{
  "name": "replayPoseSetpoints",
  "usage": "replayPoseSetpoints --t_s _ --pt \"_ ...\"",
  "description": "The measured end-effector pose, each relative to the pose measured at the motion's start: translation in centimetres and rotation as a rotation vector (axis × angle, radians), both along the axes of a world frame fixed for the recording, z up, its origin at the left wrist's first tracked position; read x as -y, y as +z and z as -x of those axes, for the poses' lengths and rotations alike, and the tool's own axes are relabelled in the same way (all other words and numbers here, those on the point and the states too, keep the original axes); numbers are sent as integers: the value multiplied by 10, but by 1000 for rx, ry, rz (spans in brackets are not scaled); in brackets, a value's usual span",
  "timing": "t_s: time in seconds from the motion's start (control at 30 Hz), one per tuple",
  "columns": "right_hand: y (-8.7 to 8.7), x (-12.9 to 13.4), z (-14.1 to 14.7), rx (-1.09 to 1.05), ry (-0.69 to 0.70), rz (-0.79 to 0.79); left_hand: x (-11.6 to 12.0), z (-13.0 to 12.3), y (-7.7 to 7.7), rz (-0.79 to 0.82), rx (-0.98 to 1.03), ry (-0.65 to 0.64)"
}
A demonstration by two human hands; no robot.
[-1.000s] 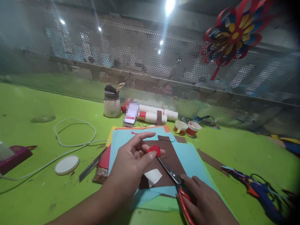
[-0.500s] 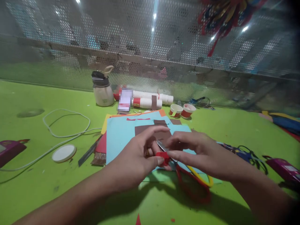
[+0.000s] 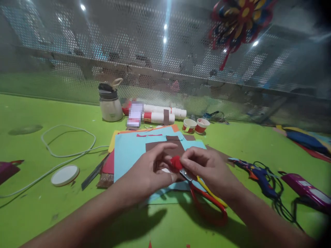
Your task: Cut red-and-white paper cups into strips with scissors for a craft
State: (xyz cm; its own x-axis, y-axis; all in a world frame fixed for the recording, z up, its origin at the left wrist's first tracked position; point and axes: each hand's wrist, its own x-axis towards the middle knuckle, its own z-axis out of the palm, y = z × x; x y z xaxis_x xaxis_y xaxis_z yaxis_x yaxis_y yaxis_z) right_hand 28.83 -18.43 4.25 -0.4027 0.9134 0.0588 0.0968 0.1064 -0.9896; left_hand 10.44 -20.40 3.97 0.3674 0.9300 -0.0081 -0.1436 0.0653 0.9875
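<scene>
My left hand [image 3: 152, 168] is curled around the blades of a pair of scissors [image 3: 186, 175], its thumb low against them and its index finger raised. The scissors' red and yellow handles point down and right, towards me. My right hand [image 3: 207, 163] pinches a small red piece of paper [image 3: 176, 162] between thumb and fingers, just above the blades. The paper's left edge is close to my left fingers; whether they touch it I cannot tell. Beneath both hands are light blue sheets [image 3: 129, 151] and a brown sheet [image 3: 155, 147].
Behind the sheets stand a bottle [image 3: 111, 106], a phone [image 3: 135, 113], stacked paper cups [image 3: 157, 117] and two small cups [image 3: 189, 125]. A glue gun [image 3: 265, 181] with black cord and a purple device [image 3: 305, 189] lie right. At left are a white lid [image 3: 65, 175] and a cable [image 3: 72, 155].
The red paper has come up off the scissors and is now in my right fingers, its shape more bunched. My left thumb has left it. The view has tilted up and shifted right.
</scene>
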Motion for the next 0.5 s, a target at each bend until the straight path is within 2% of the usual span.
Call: replayPoseSetpoints --t_s 0.1,0.27,0.5 --pt "-14 3 5 -171 -159 35 1 -6 -5 120 124 90" --pt "-27 13 23 -393 -269 87 9 -23 -7 172 269 149" --pt "-35 22 42 -437 -333 87 15 -29 -9 180 248 319"
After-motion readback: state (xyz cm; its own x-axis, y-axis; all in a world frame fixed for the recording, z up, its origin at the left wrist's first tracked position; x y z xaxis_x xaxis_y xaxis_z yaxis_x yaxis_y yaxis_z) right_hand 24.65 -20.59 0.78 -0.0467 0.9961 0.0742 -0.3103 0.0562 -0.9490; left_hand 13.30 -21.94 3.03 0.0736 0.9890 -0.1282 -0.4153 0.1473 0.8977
